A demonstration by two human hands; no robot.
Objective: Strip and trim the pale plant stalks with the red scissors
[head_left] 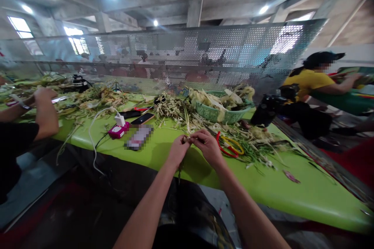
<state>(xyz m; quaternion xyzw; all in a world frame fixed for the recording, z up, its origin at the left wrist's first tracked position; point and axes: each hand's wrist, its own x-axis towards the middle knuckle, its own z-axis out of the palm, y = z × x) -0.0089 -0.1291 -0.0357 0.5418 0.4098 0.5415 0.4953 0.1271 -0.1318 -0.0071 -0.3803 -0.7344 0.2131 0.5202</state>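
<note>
My left hand (179,149) and my right hand (207,144) meet near the front edge of the green table (163,160). Fingers of both are pinched together around a thin plant strand (188,124) that rises between them toward the pile. A darker strand (180,169) hangs below my left hand. Scissors with red and yellow handles (230,147) lie just right of my right hand. Behind my hands is a heap of dry plant scraps (172,112), beside a green basket (220,113) with pale leaves in it.
Left of my hands are a phone (142,119), a magenta power block (119,130) with a white plug and cable, and a pixelated object (138,137). A person's arm (46,116) reaches in at far left. A person in yellow (309,81) sits at right. A perforated metal screen (175,54) stands behind.
</note>
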